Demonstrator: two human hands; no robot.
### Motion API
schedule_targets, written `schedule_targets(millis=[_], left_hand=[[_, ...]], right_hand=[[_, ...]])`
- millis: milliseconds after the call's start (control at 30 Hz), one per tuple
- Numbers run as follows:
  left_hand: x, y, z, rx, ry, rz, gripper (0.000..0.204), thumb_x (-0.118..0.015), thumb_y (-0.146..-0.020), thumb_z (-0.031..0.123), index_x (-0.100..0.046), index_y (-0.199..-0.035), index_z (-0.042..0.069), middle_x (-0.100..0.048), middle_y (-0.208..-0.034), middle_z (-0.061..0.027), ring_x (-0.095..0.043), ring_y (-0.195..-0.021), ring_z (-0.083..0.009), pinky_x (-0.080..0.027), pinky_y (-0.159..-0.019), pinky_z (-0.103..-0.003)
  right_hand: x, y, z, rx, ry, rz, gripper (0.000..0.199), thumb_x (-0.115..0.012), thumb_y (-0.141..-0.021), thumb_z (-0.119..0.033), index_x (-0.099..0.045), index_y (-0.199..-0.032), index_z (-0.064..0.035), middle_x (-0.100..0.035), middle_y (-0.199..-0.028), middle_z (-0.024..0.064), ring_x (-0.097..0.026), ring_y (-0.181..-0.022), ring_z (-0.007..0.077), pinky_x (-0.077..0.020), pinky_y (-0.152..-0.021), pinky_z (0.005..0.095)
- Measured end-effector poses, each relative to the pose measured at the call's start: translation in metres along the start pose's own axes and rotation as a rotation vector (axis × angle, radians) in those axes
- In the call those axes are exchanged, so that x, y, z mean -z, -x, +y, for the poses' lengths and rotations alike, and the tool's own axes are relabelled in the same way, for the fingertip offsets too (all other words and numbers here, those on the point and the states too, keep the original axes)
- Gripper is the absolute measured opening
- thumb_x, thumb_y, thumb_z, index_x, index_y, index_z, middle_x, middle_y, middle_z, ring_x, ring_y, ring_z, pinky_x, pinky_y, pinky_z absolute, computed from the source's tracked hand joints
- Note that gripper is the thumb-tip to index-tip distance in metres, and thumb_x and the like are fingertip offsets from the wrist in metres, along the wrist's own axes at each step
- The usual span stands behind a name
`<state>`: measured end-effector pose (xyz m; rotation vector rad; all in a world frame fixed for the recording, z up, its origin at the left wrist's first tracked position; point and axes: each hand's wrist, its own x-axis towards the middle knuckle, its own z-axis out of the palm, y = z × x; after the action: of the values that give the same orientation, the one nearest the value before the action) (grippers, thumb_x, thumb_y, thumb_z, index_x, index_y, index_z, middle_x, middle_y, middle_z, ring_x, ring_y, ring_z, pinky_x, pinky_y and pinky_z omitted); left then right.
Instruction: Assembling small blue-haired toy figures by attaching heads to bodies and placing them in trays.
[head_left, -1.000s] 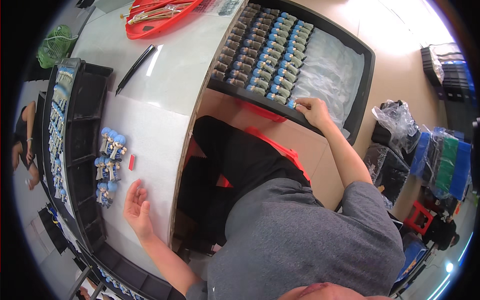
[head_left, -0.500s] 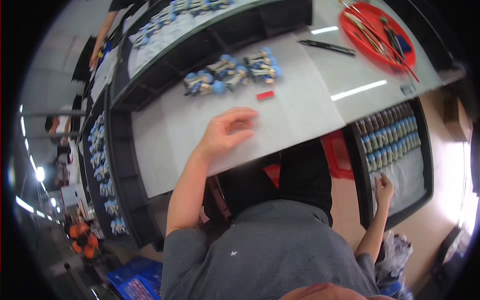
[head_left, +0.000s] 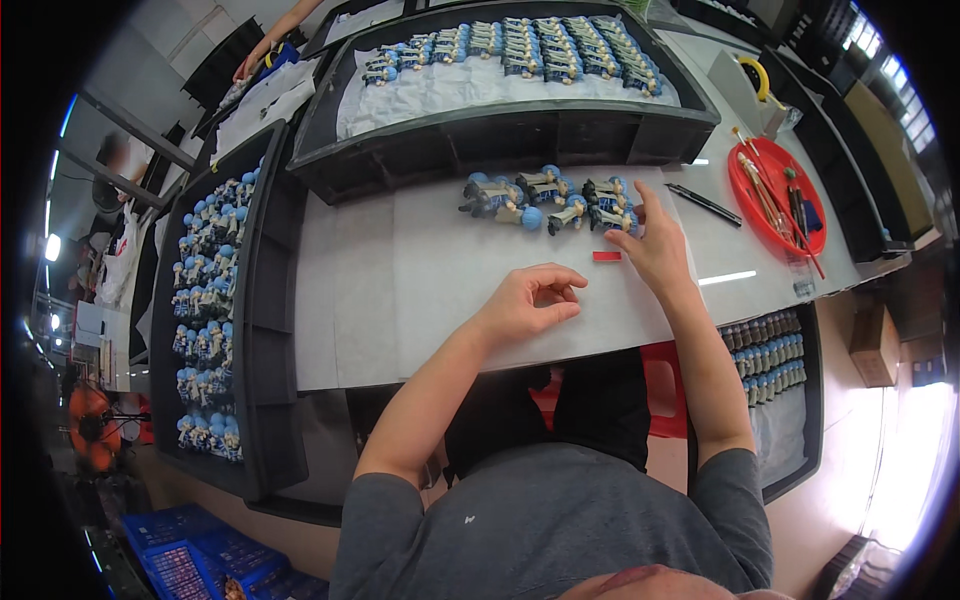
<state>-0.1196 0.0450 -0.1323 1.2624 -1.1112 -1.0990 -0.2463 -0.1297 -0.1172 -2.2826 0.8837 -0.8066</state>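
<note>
On the white table (head_left: pixel 400 300) | my right hand (head_left: pixel 655 250) open, fingertips touching blue-headed figurines (head_left: pixel 550 200) | my left hand (head_left: pixel 525 305) loosely curled, empty, resting

A small red label (head_left: pixel 606 256), rectangular and flat, lay on the white table top, just beside the right hand (head_left: pixel 655 245). Any print on it was too small to see. A pale grey box (head_left: pixel 730 80) stood on the far right part of the table. On the floor at the right was a brown cardboard box (head_left: pixel 868 345). At the lower left, blue plastic crates (head_left: pixel 190 545) with grid walls stood close together.
</note>
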Motion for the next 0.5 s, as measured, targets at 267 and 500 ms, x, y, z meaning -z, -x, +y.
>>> schedule_targets(millis=[267,500], left_hand=[[0.004,0.001,0.006,-0.069,0.066,0.131,0.029,-0.059,-0.078,-0.001,-0.059,-0.108,0.002,-0.057,-0.109,-0.0059,-0.056,-0.088,-0.0113,-0.046,-0.081,-0.026],[0.014,0.001,-0.001,-0.202,0.368,0.329,0.028,-0.057,-0.086,0.008,-0.056,-0.113,0.003,-0.062,-0.098,-0.0040,-0.057,-0.087,-0.0114,-0.048,-0.075,-0.025]], right_hand=[[-0.005,0.029,-0.017,-0.210,-0.814,-0.118,0.039,-0.066,-0.080,-0.016,-0.051,-0.111,0.0022,-0.059,-0.101,0.0108,-0.058,-0.085,0.0137,-0.0468,-0.074,0.0259],[-0.051,0.055,-0.062,-0.208,-1.127,-0.075,0.032,-0.064,-0.082,-0.016,-0.053,-0.106,0.0020,-0.059,-0.098,0.0076,-0.055,-0.084,0.0102,-0.0453,-0.073,0.0224]])
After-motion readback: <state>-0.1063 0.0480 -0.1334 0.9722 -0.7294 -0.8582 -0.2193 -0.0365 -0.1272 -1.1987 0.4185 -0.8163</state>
